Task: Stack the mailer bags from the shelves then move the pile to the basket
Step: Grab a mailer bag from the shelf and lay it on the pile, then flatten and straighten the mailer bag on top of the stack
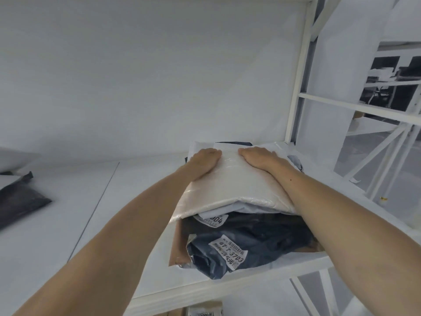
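Nearest, below the pile (250, 221) and under the shelf (136, 224) edge, a labelled parcel (205, 310) on the level beneath, cut off by the frame. At the pile's near foot, a dark blue mailer (262, 245) with a white label, crumpled, reaching the shelf's front edge. At the pile's left flank, a brown envelope (176, 242) under it. Crowning the pile, a white mailer (232, 188), tilted down toward the viewer and overhanging the dark bags below.

On the far half of that top bag, left hand (204, 164) and right hand (259, 159), palms down, fingers laid out flat and pointing at one another, pressing rather than clasping; nothing pinched as far as can be seen.

Well to the pile's left, a black bag (20, 199) not yet gathered. Behind and to the pile's right, a white upright (298, 87) of the rack. No basket anywhere in view.

Judged as the squaring-up stage, with stacking probably unfinished. To do it well: press evenly with both palms to drive out air, nudge the top bag back until level over the pile's middle, and tuck in the blue mailer's loose corner before any lift, slick plastic being likely to slide. Fetch the black bag before carrying
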